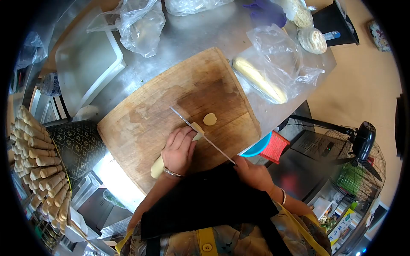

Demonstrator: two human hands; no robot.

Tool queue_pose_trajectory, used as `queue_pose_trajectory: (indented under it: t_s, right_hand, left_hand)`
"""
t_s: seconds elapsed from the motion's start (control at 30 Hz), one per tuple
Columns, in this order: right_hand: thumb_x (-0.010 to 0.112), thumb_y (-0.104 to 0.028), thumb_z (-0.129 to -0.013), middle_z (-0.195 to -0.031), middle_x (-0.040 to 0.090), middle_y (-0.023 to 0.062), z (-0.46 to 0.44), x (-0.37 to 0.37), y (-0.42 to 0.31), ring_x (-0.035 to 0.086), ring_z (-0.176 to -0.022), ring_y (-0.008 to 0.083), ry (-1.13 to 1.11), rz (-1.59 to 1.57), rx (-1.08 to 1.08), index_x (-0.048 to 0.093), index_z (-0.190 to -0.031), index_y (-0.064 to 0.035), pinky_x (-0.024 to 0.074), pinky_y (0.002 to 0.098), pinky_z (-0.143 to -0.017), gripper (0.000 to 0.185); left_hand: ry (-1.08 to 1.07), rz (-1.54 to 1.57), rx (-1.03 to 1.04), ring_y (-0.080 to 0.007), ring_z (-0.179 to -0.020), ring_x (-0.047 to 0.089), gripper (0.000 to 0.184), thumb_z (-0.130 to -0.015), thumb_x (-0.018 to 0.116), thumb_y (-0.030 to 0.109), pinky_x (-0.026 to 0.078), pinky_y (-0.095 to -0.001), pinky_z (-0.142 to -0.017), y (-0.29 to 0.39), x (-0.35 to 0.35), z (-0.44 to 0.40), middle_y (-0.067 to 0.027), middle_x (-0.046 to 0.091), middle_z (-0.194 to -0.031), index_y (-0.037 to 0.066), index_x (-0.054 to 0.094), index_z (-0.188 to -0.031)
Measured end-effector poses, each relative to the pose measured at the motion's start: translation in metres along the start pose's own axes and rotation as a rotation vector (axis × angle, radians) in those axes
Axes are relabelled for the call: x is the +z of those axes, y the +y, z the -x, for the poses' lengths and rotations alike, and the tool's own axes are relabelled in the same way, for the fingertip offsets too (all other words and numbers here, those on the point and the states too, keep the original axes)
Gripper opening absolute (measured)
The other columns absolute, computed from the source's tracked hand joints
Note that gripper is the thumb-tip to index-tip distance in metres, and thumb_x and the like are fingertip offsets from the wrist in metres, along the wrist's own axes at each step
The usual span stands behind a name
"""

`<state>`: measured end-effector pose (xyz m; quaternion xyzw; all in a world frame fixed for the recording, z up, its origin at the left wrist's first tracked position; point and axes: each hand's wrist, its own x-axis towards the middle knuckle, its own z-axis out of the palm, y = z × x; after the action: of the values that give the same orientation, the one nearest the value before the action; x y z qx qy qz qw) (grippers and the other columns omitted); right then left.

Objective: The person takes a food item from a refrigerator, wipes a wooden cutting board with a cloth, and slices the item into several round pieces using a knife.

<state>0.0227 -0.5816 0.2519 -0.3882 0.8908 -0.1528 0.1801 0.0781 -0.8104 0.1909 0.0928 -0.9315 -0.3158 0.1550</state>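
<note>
My left hand (177,150) lies over a pale, dough-like roll (158,167) on the wooden cutting board (141,104), its fingers curved round the upper part. In my right hand (253,173), near the board's lower right edge, is the handle end of a knife (218,148). Seen almost edge-on, the blade runs up and left across the roll's end, close by my left fingertips. A short pale piece (197,127) lies against the blade's far side. One round slice (209,119) rests flat on the board, apart from the blade.
On the metal table (171,38), a plastic bag (273,55) lies by a longer pale roll (260,81). A white tray (113,51) stands at upper left. Several wooden-looking sticks (47,166) are bunched at left. Right of the board are a red basket (275,148) and a fan (363,141).
</note>
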Motion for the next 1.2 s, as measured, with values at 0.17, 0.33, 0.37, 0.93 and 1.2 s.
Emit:
queue_pose_trajectory:
  t_s: [0.17, 0.33, 0.37, 0.93, 1.2]
  right_hand:
    - [0.050, -0.011, -0.086, -0.074, 0.060, 0.0102, -0.010, -0.001, -0.007, 0.062, -0.052, 0.0320, -0.085, 0.028, 0.013, 0.045, -0.101, -0.0106, 0.0481, 0.0419, -0.040, 0.017]
    - [0.050, -0.012, -0.087, -0.074, 0.060, 0.0119, -0.023, 0.002, -0.012, 0.061, -0.053, 0.0344, -0.159, 0.060, 0.066, 0.042, -0.098, -0.0102, 0.0483, 0.0432, -0.041, 0.013]
    - [0.049, -0.012, -0.087, -0.074, 0.060, 0.0126, -0.027, 0.005, -0.012, 0.061, -0.053, 0.0350, -0.185, 0.020, 0.096, 0.042, -0.097, -0.0102, 0.0482, 0.0443, -0.042, 0.013]
    - [0.052, -0.012, -0.086, -0.088, 0.062, 0.0161, 0.002, -0.009, -0.005, 0.061, -0.059, 0.0379, -0.031, -0.097, 0.055, 0.047, -0.105, -0.0109, 0.0500, 0.0456, -0.047, 0.020]
    - [0.052, -0.011, -0.085, -0.087, 0.062, 0.0105, 0.006, -0.010, -0.008, 0.062, -0.052, 0.0288, -0.030, 0.027, -0.025, 0.049, -0.106, -0.0113, 0.0502, 0.0370, -0.041, 0.022]
  left_hand:
    - [-0.004, -0.013, -0.005, -0.0281, -0.100, 0.060, 0.026, -0.073, 0.071, 0.005, 0.052, -0.0366, -0.083, -0.002, 0.001, 0.000, -0.0080, 0.063, -0.107, 0.006, 0.065, -0.098]
    - [-0.018, 0.028, -0.012, -0.0284, -0.098, 0.061, 0.026, -0.071, 0.071, 0.004, 0.052, -0.0366, -0.083, -0.009, 0.004, -0.001, -0.0087, 0.063, -0.105, 0.005, 0.065, -0.097]
    - [-0.023, 0.035, -0.017, -0.0284, -0.098, 0.061, 0.026, -0.071, 0.071, 0.004, 0.052, -0.0366, -0.083, -0.010, 0.005, -0.001, -0.0087, 0.063, -0.105, 0.005, 0.065, -0.097]
    - [0.032, 0.169, -0.043, -0.0312, -0.099, 0.060, 0.029, -0.071, 0.071, 0.000, 0.050, -0.0381, -0.086, -0.004, 0.001, 0.003, -0.0114, 0.062, -0.106, 0.002, 0.065, -0.100]
    - [0.028, 0.108, -0.025, -0.0318, -0.098, 0.060, 0.028, -0.071, 0.071, 0.001, 0.050, -0.0391, -0.085, -0.008, 0.002, 0.006, -0.0121, 0.062, -0.104, 0.002, 0.064, -0.098]
